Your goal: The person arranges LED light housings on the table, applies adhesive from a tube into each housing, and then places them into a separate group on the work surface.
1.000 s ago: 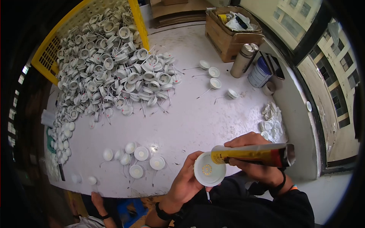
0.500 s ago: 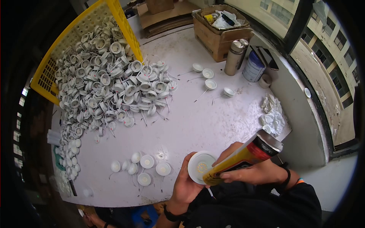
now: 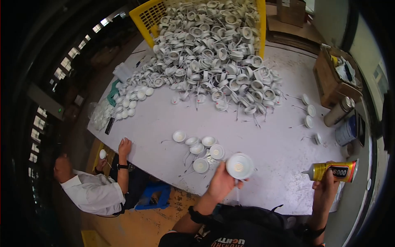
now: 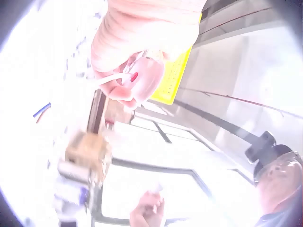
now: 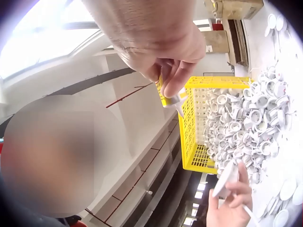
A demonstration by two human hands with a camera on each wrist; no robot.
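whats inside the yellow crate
The yellow crate holds a deep heap of white round pieces, many with thin wires, spilling out onto the table. The heap covers the crate's bottom, so whatever lies beneath the top layers can't be seen.

White table [image 3: 156, 123], piled light fittings [image 3: 221, 54], cardboard box [image 3: 329, 87]

Extends left forearm [image 3: 190, 220] diagonally forward, with left hand [image 3: 224, 181] raised before the torso, thumb and fingers gripping. Holds right hand [image 3: 326, 191] well apart, out to the right, thumb and fingers curled in a grip above an upright right forearm [image 3: 319, 216].
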